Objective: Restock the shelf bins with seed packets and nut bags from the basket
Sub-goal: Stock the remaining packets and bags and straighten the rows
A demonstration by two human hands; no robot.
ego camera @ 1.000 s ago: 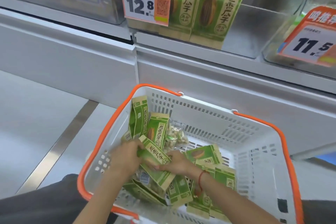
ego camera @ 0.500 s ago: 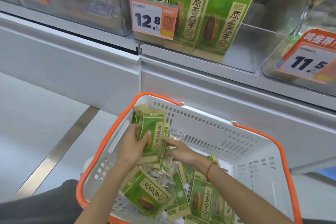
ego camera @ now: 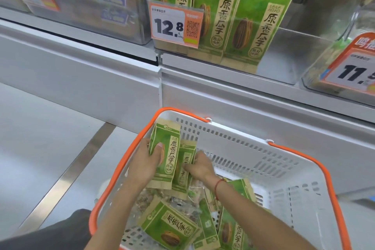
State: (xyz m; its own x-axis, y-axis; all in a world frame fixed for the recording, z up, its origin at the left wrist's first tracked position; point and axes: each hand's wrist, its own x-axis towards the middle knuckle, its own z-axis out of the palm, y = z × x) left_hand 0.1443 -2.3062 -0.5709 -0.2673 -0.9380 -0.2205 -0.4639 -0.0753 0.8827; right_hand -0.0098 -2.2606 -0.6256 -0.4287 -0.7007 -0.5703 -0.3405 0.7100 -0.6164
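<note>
Head view, the only one: left hand (ego camera: 145,163) grips an upright green seed packet (ego camera: 165,153), thumb pressed across its front face, fingers wrapped behind. Just right of that grip, the right hand (ego camera: 197,166) pinches a second packet (ego camera: 183,170) tucked behind and partly under the first; its fingers curl on the packet's right edge, the exact hold is partly hidden. Both packets are held over the near-left part of the white basket (ego camera: 243,148) with orange handles (ego camera: 304,160), not yet lifted to the shelf. Below the grip lie more loose green packets (ego camera: 169,227) and some clear nut bags (ego camera: 182,207), piled unevenly. Up and right of the grip sits the target clear shelf bin (ego camera: 284,53), three matching packets (ego camera: 249,22) standing at its left, open space to their right, price tag 12.8 (ego camera: 175,23) clipped in front. Risks, as I judge: the two packets are stacked loosely, so the back one could slide out on the lift; smooth paper faces give little friction; a packet corner could snag on the bin's front lip or knock the tag; standing packets may topple when new ones go in. Surroundings: white shelf fascia (ego camera: 101,71) above the grip, neighbouring bin (ego camera: 91,6) up-left, another tag 11.5 (ego camera: 353,71) far right, grey floor (ego camera: 40,138) with metal strip left of the basket.
</note>
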